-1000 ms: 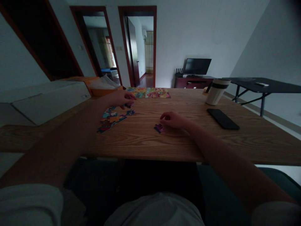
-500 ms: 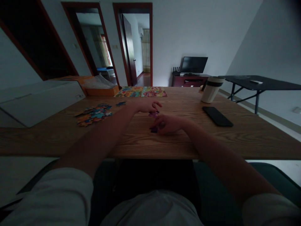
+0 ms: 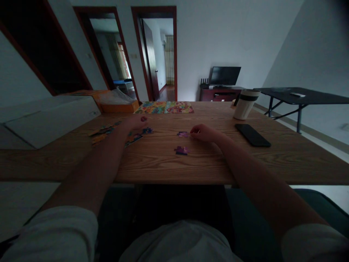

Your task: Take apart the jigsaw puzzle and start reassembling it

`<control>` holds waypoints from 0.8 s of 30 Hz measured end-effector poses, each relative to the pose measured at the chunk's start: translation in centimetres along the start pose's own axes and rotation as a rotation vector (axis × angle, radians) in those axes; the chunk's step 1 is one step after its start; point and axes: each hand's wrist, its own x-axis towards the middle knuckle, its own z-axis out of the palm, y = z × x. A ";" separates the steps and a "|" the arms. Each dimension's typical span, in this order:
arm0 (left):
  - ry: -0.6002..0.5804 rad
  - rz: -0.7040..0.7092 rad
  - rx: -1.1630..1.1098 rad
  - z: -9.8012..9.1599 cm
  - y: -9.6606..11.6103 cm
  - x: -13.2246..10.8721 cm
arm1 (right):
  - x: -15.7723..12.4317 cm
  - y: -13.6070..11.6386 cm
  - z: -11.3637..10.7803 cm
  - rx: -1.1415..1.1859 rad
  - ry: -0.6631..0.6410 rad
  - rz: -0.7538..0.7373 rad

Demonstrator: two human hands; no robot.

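On the wooden table [image 3: 218, 163], the right hand [image 3: 205, 133] sits with fingers pressed together beside a purple jigsaw piece [image 3: 182, 134]; the left hand's [image 3: 133, 123] grip cannot be told.

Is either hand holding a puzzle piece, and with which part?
Right hand: nothing clearly held, fingertips beside a purple piece. Left hand: cannot tell; a small piece sits at its fingertips.

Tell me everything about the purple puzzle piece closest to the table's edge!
This jigsaw piece is dark purple with pinkish patches, and its outline is bumpy with knobs. It looks like printed card, but the dim light hides the details. It lies flat on the wooden table, with only the table touching it. A smaller purple piece lies just beyond it, and the person's right hand is close by, not touching it.
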 end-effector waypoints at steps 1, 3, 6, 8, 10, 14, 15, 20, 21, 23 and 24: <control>-0.029 -0.051 -0.027 -0.1 -1.1 -0.8 | 0.1 0.2 0.1 -0.001 0.014 0.011; -0.097 -0.096 -0.066 0.1 -2.2 -1.9 | 0.2 0.5 0.4 0.001 0.044 0.014; -0.194 -0.061 -0.093 0.8 -1.8 -1.8 | 0.3 0.8 0.7 0.005 0.067 0.010; -0.225 -0.035 -0.082 1.1 -1.2 -1.2 | 0.3 0.8 0.7 -0.006 0.075 0.015; -0.216 -0.027 -0.061 1.4 -0.6 -0.9 | 0.2 0.6 0.6 -0.016 0.079 0.018; -0.159 0.035 -0.033 1.7 1.2 -1.3 | 0.1 0.3 0.4 0.002 0.078 0.020; -0.145 0.061 -0.023 1.8 2.0 -1.6 | 0.1 0.2 0.4 0.008 0.082 0.021; -0.096 0.203 -0.058 2.9 6.5 -2.1 | 0.2 0.3 0.5 0.008 0.081 0.021; -0.084 0.236 -0.123 3.3 7.3 -2.1 | 0.2 0.2 0.5 0.013 0.075 0.017; -0.036 0.293 -0.294 4.2 8.6 -2.0 | 0.1 -0.1 0.5 0.034 0.064 0.017; 0.003 0.311 -0.384 4.7 9.2 -2.0 | 0.1 -0.4 0.5 0.055 0.057 0.015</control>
